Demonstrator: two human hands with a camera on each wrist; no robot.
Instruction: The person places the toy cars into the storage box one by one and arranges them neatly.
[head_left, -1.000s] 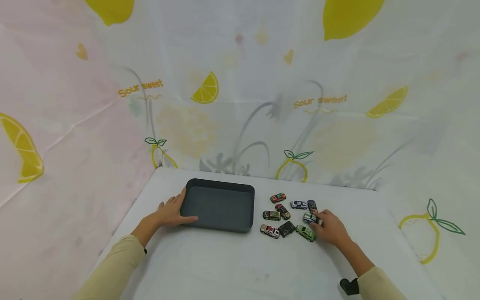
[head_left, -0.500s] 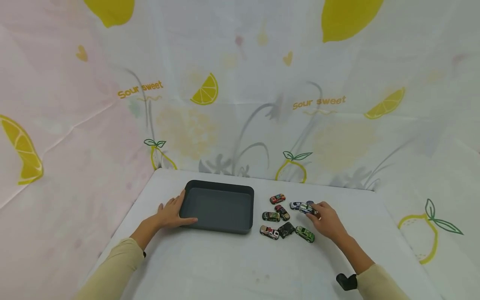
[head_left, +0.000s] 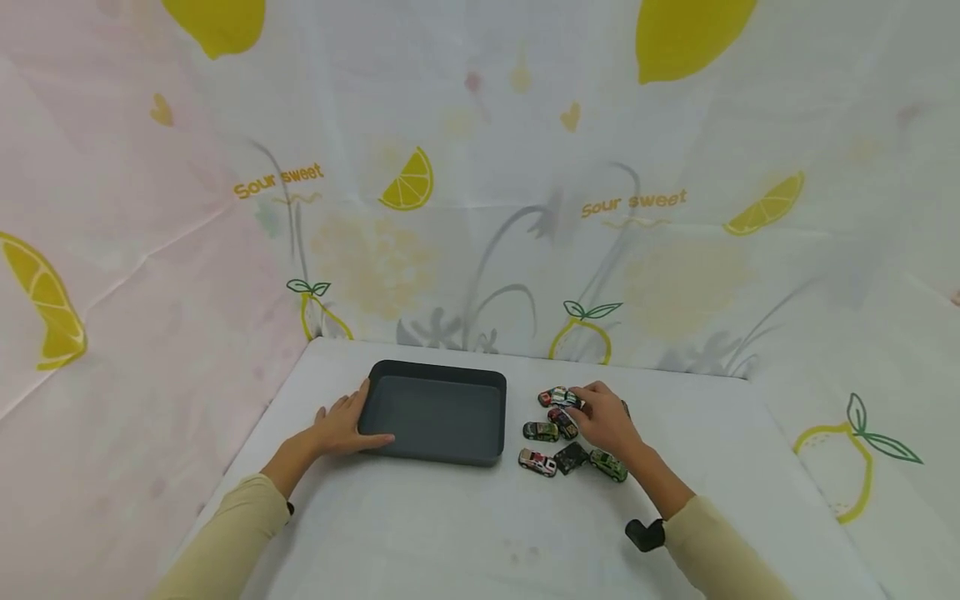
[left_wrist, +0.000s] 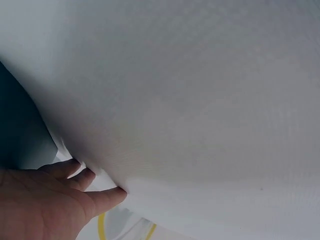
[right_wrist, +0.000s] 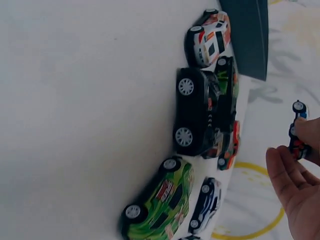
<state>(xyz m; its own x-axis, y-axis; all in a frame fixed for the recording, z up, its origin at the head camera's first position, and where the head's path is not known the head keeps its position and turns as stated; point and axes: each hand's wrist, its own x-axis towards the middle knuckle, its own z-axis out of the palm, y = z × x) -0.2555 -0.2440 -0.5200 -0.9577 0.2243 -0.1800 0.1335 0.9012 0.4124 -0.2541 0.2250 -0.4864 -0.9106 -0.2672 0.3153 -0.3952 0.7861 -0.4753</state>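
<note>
My right hand pinches a small white toy car between thumb and fingers. In the right wrist view the held toy car is seen lifted off the table. It hangs over the red toy car at the back of the group, partly covering it. At the left, my left hand rests with spread fingers against the near left corner of a dark grey tray. Its thumb lies along the tray's front rim. The left wrist view shows the fingers extended and the tray's side.
More toy cars lie right of the tray: a white-and-red one, a black one, a green one, a dark green one and a dark red one. A blue-and-white one shows in the right wrist view.
My right hand has picked up the white toy car from the right side of the group and carried it left, toward the tray. The left hand has stayed at the tray.
</note>
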